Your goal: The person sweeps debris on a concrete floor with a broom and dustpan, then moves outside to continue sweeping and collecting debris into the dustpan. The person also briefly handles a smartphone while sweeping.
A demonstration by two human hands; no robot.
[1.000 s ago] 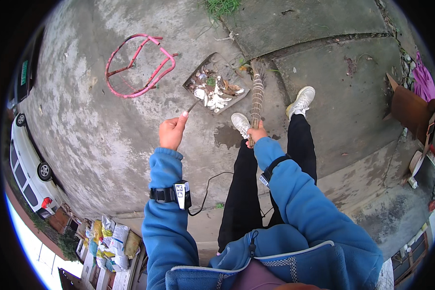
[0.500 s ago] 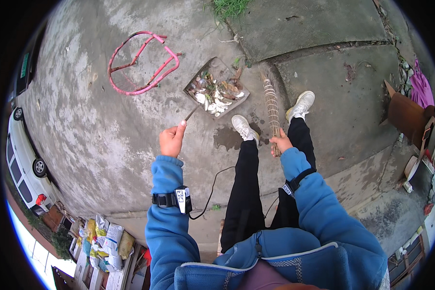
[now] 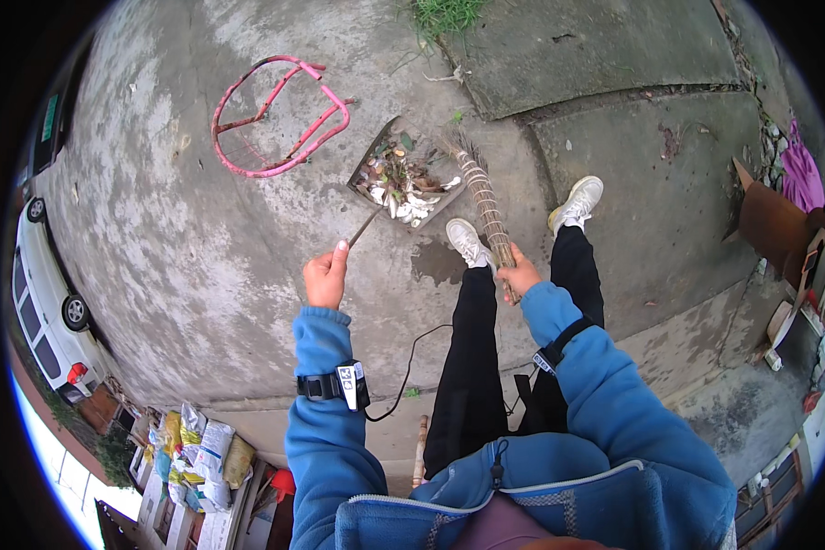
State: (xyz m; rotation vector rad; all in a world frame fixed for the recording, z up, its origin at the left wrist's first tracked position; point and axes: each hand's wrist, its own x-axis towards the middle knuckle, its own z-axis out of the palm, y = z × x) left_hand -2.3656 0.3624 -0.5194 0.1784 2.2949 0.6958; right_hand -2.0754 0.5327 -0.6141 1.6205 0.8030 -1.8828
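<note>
My left hand [image 3: 325,275] is closed round the thin dark handle of a dustpan [image 3: 366,158], which rests on the concrete ahead of me. In the pan lies a heap of litter [image 3: 411,194]: white shell-like scraps, brown dry leaves and some green leaves. My right hand [image 3: 520,277] grips the lower end of a twig broom [image 3: 483,196] bound with several pale rings. The broom tilts up and left, its bristle end at the far right edge of the dustpan.
A pink metal ring frame [image 3: 289,167] lies beyond the pan on the left. My feet in white shoes [image 3: 468,243] stand right of it, near a wet patch [image 3: 435,264]. Slab edges and a crack cross the ground. A white car [image 3: 50,302] and filled sacks [image 3: 215,449] are at left.
My right hand has moved slightly left, and the broom's bristle end has swung left to the dustpan's edge. The litter in the pan has shifted a little. My left hand still holds the handle.
</note>
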